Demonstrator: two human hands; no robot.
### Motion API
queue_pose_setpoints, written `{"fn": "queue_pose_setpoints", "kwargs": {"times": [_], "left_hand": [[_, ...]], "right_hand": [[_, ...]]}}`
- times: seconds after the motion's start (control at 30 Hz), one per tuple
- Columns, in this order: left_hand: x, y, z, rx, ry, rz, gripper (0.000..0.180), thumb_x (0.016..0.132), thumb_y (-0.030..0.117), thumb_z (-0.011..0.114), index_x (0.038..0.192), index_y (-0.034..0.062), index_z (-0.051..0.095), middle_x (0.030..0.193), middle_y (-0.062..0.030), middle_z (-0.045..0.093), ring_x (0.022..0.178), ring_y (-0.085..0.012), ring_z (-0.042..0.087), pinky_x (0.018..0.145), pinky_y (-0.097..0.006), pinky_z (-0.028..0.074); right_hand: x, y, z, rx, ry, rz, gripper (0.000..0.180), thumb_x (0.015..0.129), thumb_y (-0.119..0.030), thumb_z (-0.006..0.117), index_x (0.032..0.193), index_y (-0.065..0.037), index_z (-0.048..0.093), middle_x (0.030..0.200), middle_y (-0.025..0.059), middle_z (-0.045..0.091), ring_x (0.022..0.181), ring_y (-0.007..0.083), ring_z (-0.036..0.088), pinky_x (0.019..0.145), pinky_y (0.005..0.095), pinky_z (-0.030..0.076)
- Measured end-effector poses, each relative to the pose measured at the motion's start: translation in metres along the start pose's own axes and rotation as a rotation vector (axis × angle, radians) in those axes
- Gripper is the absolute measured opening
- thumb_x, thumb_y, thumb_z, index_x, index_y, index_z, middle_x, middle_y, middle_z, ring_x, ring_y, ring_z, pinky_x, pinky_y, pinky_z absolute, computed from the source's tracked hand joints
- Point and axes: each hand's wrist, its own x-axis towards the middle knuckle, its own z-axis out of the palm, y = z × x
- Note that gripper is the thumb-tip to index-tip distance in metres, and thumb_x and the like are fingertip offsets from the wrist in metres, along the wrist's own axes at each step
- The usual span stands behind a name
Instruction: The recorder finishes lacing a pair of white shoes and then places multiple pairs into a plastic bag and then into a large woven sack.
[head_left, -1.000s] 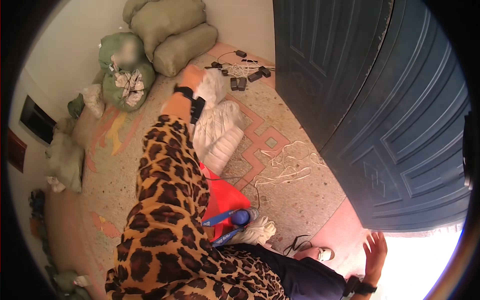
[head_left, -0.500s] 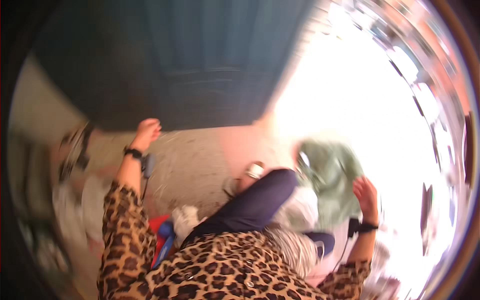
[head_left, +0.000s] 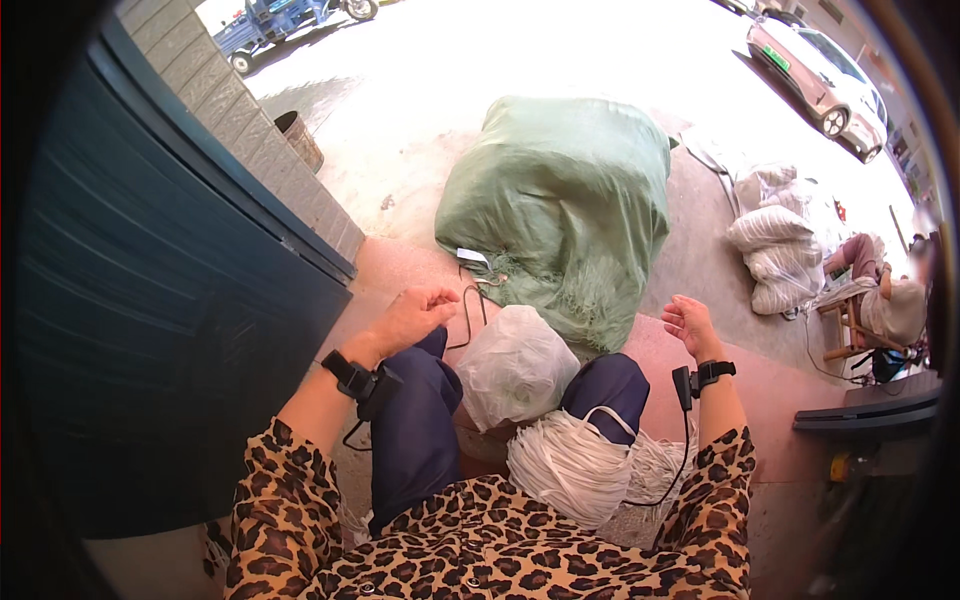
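Note:
My left hand [head_left: 412, 315] hovers over my left knee with loosely bent fingers and nothing visible in them. Past my right knee, my right hand [head_left: 688, 324] is raised, fingers slightly apart and empty. A whitish plastic bag [head_left: 515, 365], full and rounded, stands between my knees. By my right thigh lies a thick bundle of white cords [head_left: 570, 470], with loose strands beside it. A large green woven sack [head_left: 560, 210] with a frayed lower edge stands just beyond the plastic bag. Dark thin cord [head_left: 470, 315] lies on the floor near my left hand.
A dark blue door [head_left: 180, 300] fills the left side, beside a grey brick wall [head_left: 215, 85]. Outside are a rusty bucket [head_left: 300, 142], a blue three-wheeled cart [head_left: 280, 25] and a pale car [head_left: 825, 75]. White sacks [head_left: 780, 250] lie right, near a seated person [head_left: 895, 305].
The view has swung toward the doorway, so the door is now at the left and the green sack ahead. My hands are closer together, both still empty.

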Motion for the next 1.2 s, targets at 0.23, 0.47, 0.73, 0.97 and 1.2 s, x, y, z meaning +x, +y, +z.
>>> {"fn": "queue_pose_setpoints", "kwargs": {"times": [0.23, 0.47, 0.73, 0.97, 1.2], "left_hand": [[-0.011, -0.019, 0.015, -0.127, -0.016, -0.191, 0.022, 0.085, 0.013, 0.055, 0.103, -0.0015, 0.055, 0.084, -0.004, 0.06, 0.074, -0.0092, 0.056, 0.066, -0.021, 0.045], [-0.03, -0.01, 0.018, -0.226, 0.146, -0.286, 0.019, 0.087, 0.009, 0.052, 0.101, -0.0035, 0.054, 0.086, -0.0076, 0.061, 0.075, -0.0118, 0.058, 0.068, -0.023, 0.047], [-0.06, -0.017, 0.05, -0.117, 0.231, -0.34, 0.016, 0.084, 0.005, 0.055, 0.097, -0.004, 0.057, 0.083, -0.0073, 0.063, 0.076, -0.0105, 0.058, 0.073, -0.023, 0.047], [-0.055, -0.016, 0.055, -0.054, 0.284, -0.314, 0.017, 0.083, 0.007, 0.057, 0.096, -0.0035, 0.058, 0.081, -0.0068, 0.063, 0.075, -0.0092, 0.058, 0.071, -0.021, 0.046], [-0.016, -0.013, 0.021, -0.155, 0.004, -0.411, 0.019, 0.085, 0.01, 0.054, 0.1, -0.0017, 0.056, 0.084, -0.0053, 0.061, 0.074, -0.0096, 0.057, 0.065, -0.021, 0.045]], "right_hand": [[0.064, 0.113, 0.06, -0.206, -0.106, 0.319, 0.028, 0.084, -0.018, 0.051, 0.111, -0.007, 0.049, 0.098, 0.0069, 0.054, 0.069, 0.0206, 0.058, 0.058, 0.0324, 0.048], [0.124, 0.182, 0.084, -0.219, -0.069, 0.361, 0.048, 0.081, -0.012, 0.053, 0.127, -0.007, 0.039, 0.089, 0.0092, 0.057, 0.057, 0.0176, 0.057, 0.045, 0.0296, 0.046], [0.149, 0.225, 0.092, -0.073, 0.107, 0.291, 0.09, 0.075, 0.0, 0.06, 0.14, -0.007, -0.001, 0.104, 0.0194, 0.054, 0.074, 0.0265, 0.059, 0.061, 0.0336, 0.05], [0.153, 0.218, 0.105, -0.345, 0.255, 0.099, 0.053, 0.068, -0.012, 0.069, 0.114, 0.006, 0.049, 0.098, 0.0196, 0.061, 0.09, 0.0334, 0.058, 0.077, 0.0376, 0.045], [0.158, 0.131, 0.05, -0.439, 0.196, -0.144, 0.036, 0.075, -0.025, 0.055, 0.086, 0.01, 0.057, 0.078, 0.0241, 0.059, 0.074, 0.0367, 0.055, 0.066, 0.0414, 0.042]]}}
